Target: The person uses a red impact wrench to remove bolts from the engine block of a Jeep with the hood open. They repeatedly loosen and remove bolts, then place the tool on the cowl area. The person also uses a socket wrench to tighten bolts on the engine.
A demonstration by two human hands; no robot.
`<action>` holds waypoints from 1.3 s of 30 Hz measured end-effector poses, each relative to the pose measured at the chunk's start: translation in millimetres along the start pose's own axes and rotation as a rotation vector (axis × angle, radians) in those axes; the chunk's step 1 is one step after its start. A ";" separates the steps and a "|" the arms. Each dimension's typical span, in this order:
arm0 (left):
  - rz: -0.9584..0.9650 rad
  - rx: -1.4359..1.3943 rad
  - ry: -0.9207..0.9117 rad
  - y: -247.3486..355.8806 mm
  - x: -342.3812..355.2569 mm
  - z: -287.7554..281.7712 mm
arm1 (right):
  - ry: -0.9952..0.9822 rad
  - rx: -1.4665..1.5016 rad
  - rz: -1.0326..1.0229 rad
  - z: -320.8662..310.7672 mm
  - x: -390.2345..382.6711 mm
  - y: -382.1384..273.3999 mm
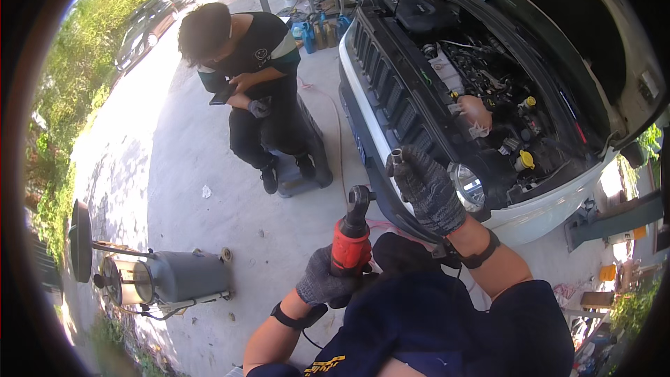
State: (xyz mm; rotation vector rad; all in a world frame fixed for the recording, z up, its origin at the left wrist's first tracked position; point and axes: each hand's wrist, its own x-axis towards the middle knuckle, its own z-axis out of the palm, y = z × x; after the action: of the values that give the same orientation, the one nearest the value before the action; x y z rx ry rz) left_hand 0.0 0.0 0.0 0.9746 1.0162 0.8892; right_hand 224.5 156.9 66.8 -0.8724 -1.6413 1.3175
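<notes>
My left hand, in a grey knit glove, is wrapped round a red and black power ratchet. The ratchet's dark head points away from me, with its square drive turned to the right. My right hand, also gloved, pinches a small metal socket between thumb and fingers. This socket is apart from the ratchet, a little farther off and to its right. Beyond my right hand stands the front of a white car with its hood raised and engine bay exposed.
A person sits ahead on the left, looking down at a phone. A grey wheeled tank stands on the concrete floor at left. A hose runs along the floor beside the car. Bottles and a loaded shelf stand at the back.
</notes>
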 end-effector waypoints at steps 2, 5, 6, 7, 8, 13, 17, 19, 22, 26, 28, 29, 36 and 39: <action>-0.062 0.153 0.069 14.6 3.6 5.5 | 0.010 0.214 0.185 -0.4 11.8 -4.2; -0.107 0.024 0.102 28.3 2.6 -18.2 | -0.079 0.551 0.114 12.8 35.4 -8.5; -0.057 0.039 0.120 28.5 8.0 -22.0 | -0.054 0.673 0.132 13.7 39.8 -7.3; -0.008 0.053 0.135 27.5 15.3 -25.8 | -0.033 0.733 0.130 14.5 46.2 -4.5; 0.041 0.067 0.146 28.7 24.0 -29.0 | -0.010 0.791 0.129 15.6 54.0 -0.2; 0.005 0.078 0.114 57.3 91.2 -38.4 | 0.080 1.113 0.186 -0.3 87.7 29.5; -0.067 0.369 0.055 82.3 161.4 -42.6 | 0.213 1.150 0.129 -35.3 120.8 60.2; -0.054 0.488 0.009 87.0 188.1 -53.1 | 0.224 1.058 0.060 -47.9 135.6 66.7; 0.057 0.421 -0.064 85.6 230.2 -48.6 | 0.302 0.721 0.004 -74.3 153.1 78.0; 0.088 0.533 -0.082 107.4 298.8 -20.6 | 0.225 0.890 -0.112 -127.9 183.8 90.4; 0.216 0.713 -0.045 105.0 329.5 -13.3 | 0.437 -0.218 -0.486 -146.3 203.0 106.9; 0.242 0.595 -0.034 107.3 349.6 1.0 | 0.438 -0.333 -0.500 -157.6 204.2 105.7; 0.367 0.057 -0.130 168.0 458.2 69.0 | 0.244 -0.607 -0.107 -211.9 184.7 58.1; 0.405 -0.169 -0.386 162.4 499.4 74.9 | 0.362 -0.650 0.147 -205.2 214.1 57.4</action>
State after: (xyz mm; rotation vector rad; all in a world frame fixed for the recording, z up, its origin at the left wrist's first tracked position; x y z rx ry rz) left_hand 188.3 494.6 36.2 1.1722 0.4137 1.0473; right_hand 325.4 441.6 69.8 -1.5382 -1.7451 0.6428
